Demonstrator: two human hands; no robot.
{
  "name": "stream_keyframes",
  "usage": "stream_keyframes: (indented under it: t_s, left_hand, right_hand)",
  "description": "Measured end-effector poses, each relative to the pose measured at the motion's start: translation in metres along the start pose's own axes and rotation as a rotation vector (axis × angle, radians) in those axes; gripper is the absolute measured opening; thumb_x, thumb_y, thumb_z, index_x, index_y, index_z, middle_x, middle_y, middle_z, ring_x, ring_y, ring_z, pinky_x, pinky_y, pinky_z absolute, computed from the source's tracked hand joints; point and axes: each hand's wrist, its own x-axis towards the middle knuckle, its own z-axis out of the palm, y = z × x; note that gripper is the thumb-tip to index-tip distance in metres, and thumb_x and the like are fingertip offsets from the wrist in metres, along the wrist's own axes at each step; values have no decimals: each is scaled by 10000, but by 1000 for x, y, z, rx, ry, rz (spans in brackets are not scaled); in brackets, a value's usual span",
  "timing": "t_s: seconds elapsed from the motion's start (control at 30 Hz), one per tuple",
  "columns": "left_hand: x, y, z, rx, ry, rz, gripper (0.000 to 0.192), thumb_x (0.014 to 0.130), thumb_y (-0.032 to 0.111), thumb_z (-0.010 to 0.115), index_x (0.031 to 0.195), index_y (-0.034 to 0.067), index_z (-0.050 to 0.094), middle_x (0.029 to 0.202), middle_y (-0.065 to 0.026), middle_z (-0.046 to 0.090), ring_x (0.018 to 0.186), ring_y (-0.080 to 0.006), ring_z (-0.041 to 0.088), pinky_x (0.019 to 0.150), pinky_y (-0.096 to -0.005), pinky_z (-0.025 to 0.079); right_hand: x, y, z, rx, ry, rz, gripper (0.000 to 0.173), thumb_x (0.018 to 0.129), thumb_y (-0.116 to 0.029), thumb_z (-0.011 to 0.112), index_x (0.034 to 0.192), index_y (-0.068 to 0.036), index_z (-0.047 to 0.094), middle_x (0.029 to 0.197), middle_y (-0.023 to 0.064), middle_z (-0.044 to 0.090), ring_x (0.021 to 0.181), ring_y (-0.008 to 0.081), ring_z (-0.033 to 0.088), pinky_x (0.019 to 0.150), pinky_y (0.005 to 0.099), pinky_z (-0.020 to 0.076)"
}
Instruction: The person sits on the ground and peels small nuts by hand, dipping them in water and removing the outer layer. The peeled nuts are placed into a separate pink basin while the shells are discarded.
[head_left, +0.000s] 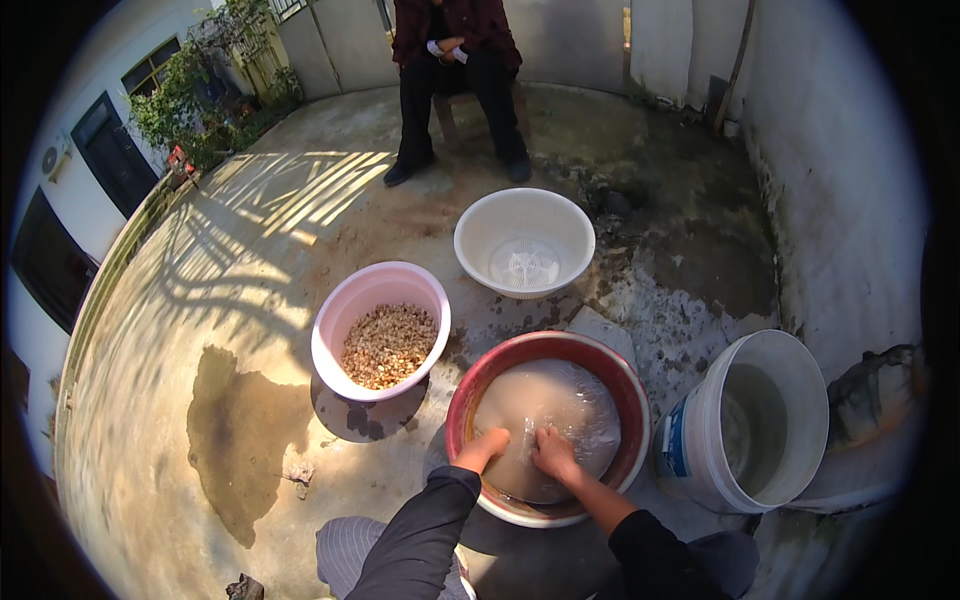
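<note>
Cloudy, tan water (517, 409) fills much of a red plastic basin (636, 409) in front of me. My left hand (489, 445) reaches into it near the left side, its fingertips under the surface. Close by on the right, my right hand (553, 452) has bent fingers dipping into the same water. The murk hides whatever either hand may hold or touch below. Beyond the basin, to the left, a pink plastic basin (328, 330) contains a heap of small tan and brown pieces (390, 341), too small to name.
A white plastic colander (480, 251) stands beyond the red basin. At right, a white bucket (776, 495) holds water beside a wall (817, 247). A person (457, 67) sits facing me on a chair. The concrete ground (165, 300) has wet patches.
</note>
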Motion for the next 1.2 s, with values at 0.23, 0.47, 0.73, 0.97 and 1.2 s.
stream_keyframes:
  t_s: [0.23,0.47,0.73,0.97,1.2]
  left_hand:
    - [6,11,19,-269,-487,-72,127,699,76,579,788,-11,605,684,-149,616,615,-229,599,562,-358,484]
    - [-20,47,0,-297,-647,-143,81,698,39,553,734,-17,599,665,-139,618,595,-224,603,538,-357,482]
    - [-36,90,-28,-206,-713,-155,76,696,-3,523,673,-23,592,643,-128,620,572,-220,608,511,-356,480]
    - [-38,111,-32,68,-704,-90,71,696,58,576,678,18,633,668,-139,633,588,-243,617,505,-366,469]
    - [-46,80,17,151,-50,427,128,716,129,560,679,30,634,615,-129,599,593,-262,607,508,-385,454]
  right_hand:
    - [-20,-2,23,-65,-277,-147,252,745,-197,507,891,-47,647,962,182,609,850,353,605,747,442,478]
    - [-30,-14,17,-148,-493,-63,248,743,-199,521,894,-60,659,921,152,639,877,305,618,737,405,490]
    - [-14,16,25,-168,-719,-207,276,673,-220,564,893,-84,661,868,163,641,784,265,634,682,384,492]
    - [-22,13,13,-311,-850,-173,274,645,-162,591,890,-62,662,858,152,645,816,287,624,703,387,486]
    - [-29,34,28,-321,-885,-227,287,610,-158,644,888,-90,676,905,135,647,865,262,622,745,380,484]
